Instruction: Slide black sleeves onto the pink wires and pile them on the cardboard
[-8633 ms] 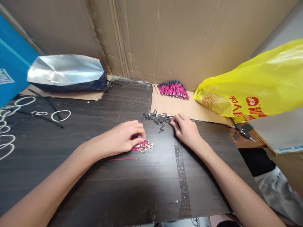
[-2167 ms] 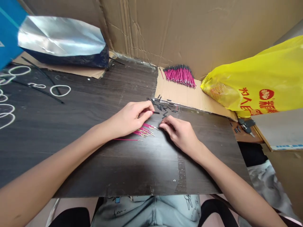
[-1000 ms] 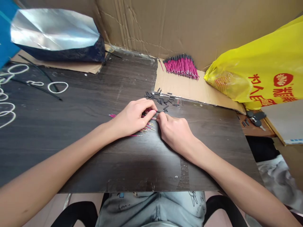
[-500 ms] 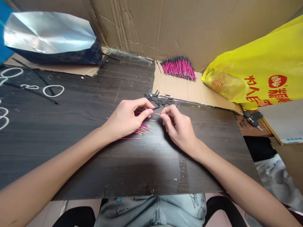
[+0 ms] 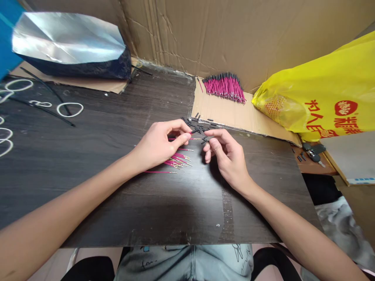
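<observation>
My left hand [image 5: 164, 142] is closed in a pinch over the middle of the dark table [image 5: 117, 199]. A short black sleeve [image 5: 194, 131] sticks out from its fingertips. Below it, a pink wire [image 5: 195, 139] with a metal tip points to the right; whether the fingers hold that wire too, I cannot tell. A bunch of pink wires [image 5: 177, 159] with gold-coloured ends lies under this hand. My right hand [image 5: 225, 152] is open, thumb and index finger apart, beside loose black sleeves [image 5: 204, 140]. I see nothing between its fingers.
Many pink wires with black ends [image 5: 225, 88] are heaped on a cardboard sheet [image 5: 216, 110] at the back. A yellow bag [image 5: 322, 86] stands right, a silver-topped package [image 5: 70, 39] left. White loops [image 5: 70, 110] and black tubes [image 5: 43, 112] lie at left; keys [image 5: 315, 152] at right.
My right thumb and index finger have let go of the metal tip of a pink wire and spread apart, the hand shifting slightly right. My left hand keeps its pinch.
</observation>
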Motion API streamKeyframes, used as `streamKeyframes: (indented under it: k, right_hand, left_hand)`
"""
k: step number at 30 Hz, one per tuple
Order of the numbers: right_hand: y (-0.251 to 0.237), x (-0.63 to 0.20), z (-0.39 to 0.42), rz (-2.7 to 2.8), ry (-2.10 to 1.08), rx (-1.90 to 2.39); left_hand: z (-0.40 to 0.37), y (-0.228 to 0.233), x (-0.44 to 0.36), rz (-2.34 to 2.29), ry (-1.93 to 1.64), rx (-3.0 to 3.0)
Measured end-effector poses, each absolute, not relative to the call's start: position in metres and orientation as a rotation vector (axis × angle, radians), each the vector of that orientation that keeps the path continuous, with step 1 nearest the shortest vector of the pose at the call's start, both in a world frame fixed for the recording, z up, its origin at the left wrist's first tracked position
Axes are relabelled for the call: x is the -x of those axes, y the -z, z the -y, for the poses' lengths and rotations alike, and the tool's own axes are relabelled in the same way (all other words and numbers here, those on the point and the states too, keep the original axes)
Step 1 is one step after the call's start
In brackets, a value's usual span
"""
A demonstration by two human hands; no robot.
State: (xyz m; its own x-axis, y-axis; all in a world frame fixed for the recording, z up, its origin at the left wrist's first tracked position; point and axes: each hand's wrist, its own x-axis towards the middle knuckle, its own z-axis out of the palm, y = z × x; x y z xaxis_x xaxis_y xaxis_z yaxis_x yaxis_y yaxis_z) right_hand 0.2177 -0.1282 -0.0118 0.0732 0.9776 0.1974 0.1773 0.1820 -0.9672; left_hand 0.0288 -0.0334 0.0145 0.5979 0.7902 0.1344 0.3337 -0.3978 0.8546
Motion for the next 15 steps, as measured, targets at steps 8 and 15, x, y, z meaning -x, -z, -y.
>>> streamKeyframes:
  k: [8,15]
  right_hand:
    - [0.0149,-0.2173,0.1271,1.360,-0.945,1.200]
    - [0.0129,-0.2180,0.1284,1.415,-0.918,1.229]
  left_hand:
    - [0.0369,-0.0148,-0.0296,-0.827,-0.661,-1.995]
    - [0.0378,-0.0147,-0.0292,-0.812,-0.660,-2.024]
